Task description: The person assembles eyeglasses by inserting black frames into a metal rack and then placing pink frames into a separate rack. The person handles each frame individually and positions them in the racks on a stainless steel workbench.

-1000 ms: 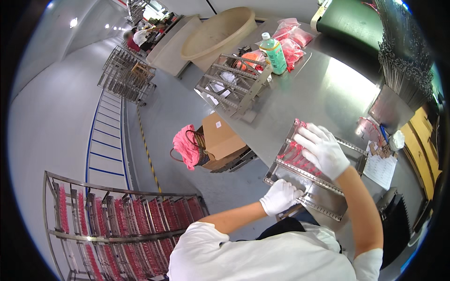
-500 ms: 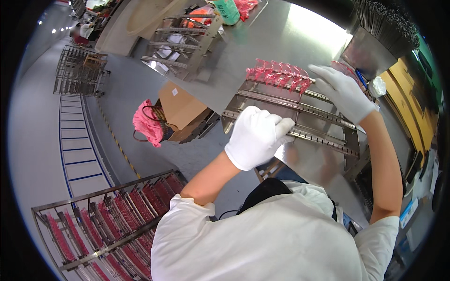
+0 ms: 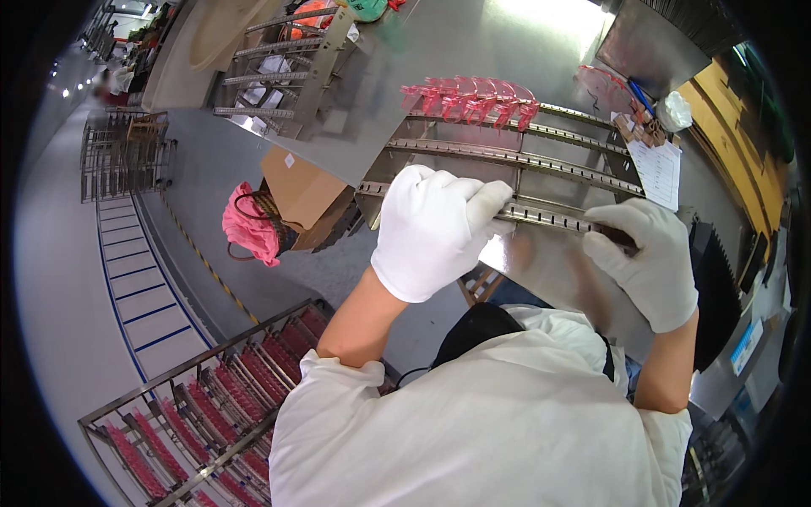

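Observation:
A metal rack frame (image 3: 515,156) with several notched rails lies on the steel table (image 3: 473,42). A row of pink translucent glasses frames (image 3: 469,95) hangs on its far rail. My left hand (image 3: 432,228), in a white glove, grips the near rail at its left end. At the right end of the same rail my right hand (image 3: 646,258), also gloved in white, is closed on it. My white shirt fills the lower part of the view.
A second metal rack (image 3: 279,59) stands at the table's far left. Below the table edge sit a cardboard box (image 3: 304,190) and a pink bag (image 3: 245,228). A floor rack (image 3: 194,414) loaded with pink pieces stands at lower left. Papers (image 3: 659,169) lie at right.
Both hands have come down from the middle and far rails to the rack's near rail and closed on it. The view has tilted further down over the table.

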A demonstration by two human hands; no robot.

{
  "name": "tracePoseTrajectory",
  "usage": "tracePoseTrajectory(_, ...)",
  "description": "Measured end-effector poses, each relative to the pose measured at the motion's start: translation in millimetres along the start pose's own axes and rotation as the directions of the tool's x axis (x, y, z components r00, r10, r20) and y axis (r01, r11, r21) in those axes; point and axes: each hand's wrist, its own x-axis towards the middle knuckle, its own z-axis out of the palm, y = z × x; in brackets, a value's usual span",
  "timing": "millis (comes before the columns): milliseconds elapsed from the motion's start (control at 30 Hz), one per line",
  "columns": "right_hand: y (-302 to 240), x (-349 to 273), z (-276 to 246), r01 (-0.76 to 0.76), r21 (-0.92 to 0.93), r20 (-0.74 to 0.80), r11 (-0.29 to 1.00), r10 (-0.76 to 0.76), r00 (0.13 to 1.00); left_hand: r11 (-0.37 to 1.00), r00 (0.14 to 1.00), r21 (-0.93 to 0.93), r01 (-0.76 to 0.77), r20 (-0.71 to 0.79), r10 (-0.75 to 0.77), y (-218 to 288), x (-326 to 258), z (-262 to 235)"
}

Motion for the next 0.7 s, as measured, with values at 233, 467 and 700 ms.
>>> tracePoseTrajectory(233, 3.0, -3.3, 9.7, 0.014, -0.009, -0.085, 1.0, -0.015, 0.996, 1.0, 1.0, -0.021, 0.001, 0.007, -0.001, 1.0, 0.8, -0.4)
tracePoseTrajectory(467, 3.7, -5.2, 9.5, 0.004, -0.008, -0.077, 1.0, -0.005, 0.997, 0.999, 1.0, -0.033, -0.008, -0.02, 0.008, 1.9, -0.9, 2.1)
tracePoseTrajectory(700, 3.9, -7.8, 10.9, -0.011, -0.009, -0.063, 1.0, 0.01, 0.998, 0.999, 1.0, -0.041, 0.001, 0.002, -0.001, 3.6, -2.7, 0.3)
